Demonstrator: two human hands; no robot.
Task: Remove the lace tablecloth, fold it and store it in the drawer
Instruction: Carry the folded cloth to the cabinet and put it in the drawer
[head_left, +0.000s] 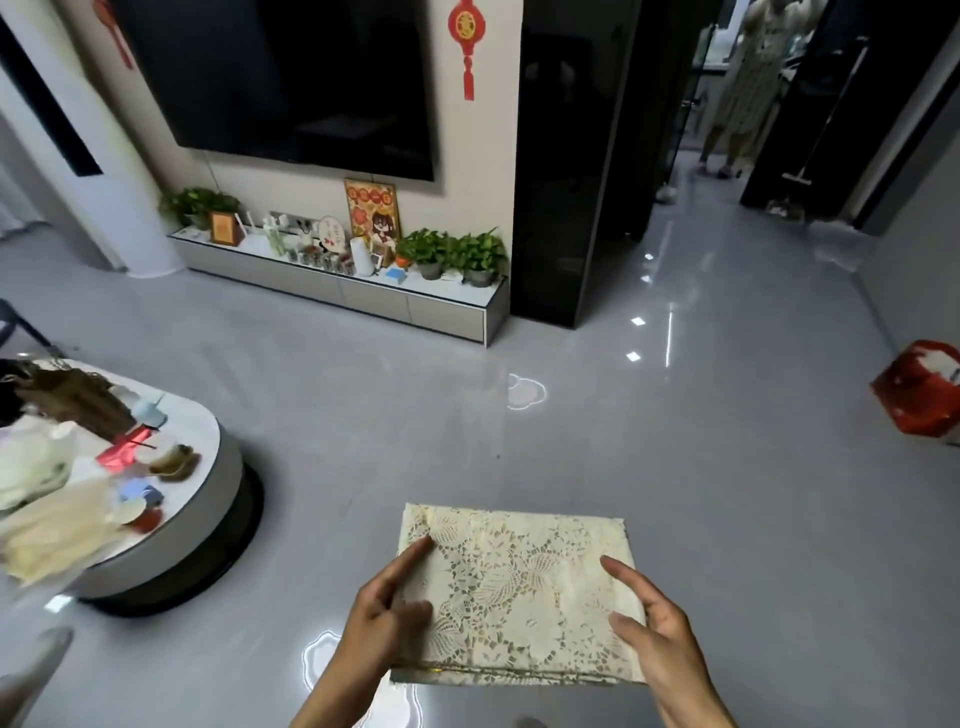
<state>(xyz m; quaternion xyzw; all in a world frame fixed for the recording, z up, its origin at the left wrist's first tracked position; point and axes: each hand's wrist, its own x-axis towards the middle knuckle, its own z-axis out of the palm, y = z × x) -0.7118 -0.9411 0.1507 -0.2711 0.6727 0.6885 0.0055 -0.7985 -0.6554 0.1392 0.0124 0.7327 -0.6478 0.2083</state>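
Observation:
The cream lace tablecloth (519, 587) is folded into a flat rectangle and held level in front of me above the grey floor. My left hand (387, 608) holds its left edge, the index finger stretched along the top and the thumb pressed on the lace. My right hand (652, 631) holds the right edge, with thumb and index finger on top of the cloth. The other fingers are hidden beneath it. Across the room a low TV cabinet (415, 306) shows shut drawer fronts.
A round coffee table (202, 499) cluttered with bags and small items stands at the left. A red box (922, 392) sits on the floor at the right. A dark tall cabinet (571, 156) flanks a hallway where a person (748, 88) stands.

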